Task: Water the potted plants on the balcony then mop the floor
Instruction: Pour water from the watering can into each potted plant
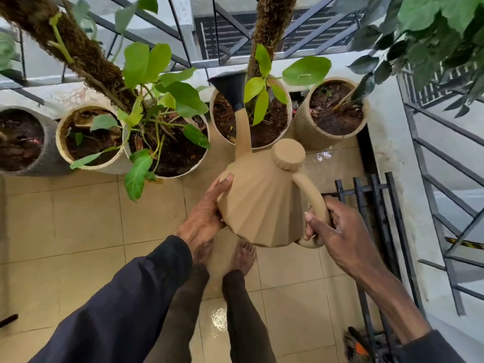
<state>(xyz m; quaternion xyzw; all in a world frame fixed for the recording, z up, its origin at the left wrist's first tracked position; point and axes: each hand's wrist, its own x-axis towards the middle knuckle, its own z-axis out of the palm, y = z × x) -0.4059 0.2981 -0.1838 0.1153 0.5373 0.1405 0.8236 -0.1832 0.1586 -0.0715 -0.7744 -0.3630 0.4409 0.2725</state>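
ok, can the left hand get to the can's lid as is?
Probably yes. The left hand lies flat on the side of the can, and the lid sits uncovered on top with nothing over it. But that hand seems to be steadying the can.

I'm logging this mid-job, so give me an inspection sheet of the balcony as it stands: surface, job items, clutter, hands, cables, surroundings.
Surface: beige tiled floor, wet patches near the feet and by the right-most pot.
Job's things: tan watering can tilted, black rose over the moss-pole pot; five pots in a row along the railing.
Clutter: black metal rack on the floor at right; a mop head at bottom right.
Grippers: left hand steadies the can's side; right hand grips the handle.
Cables: nothing seen.
Surroundings: grey railing, white ledge, leafy plant at top right.
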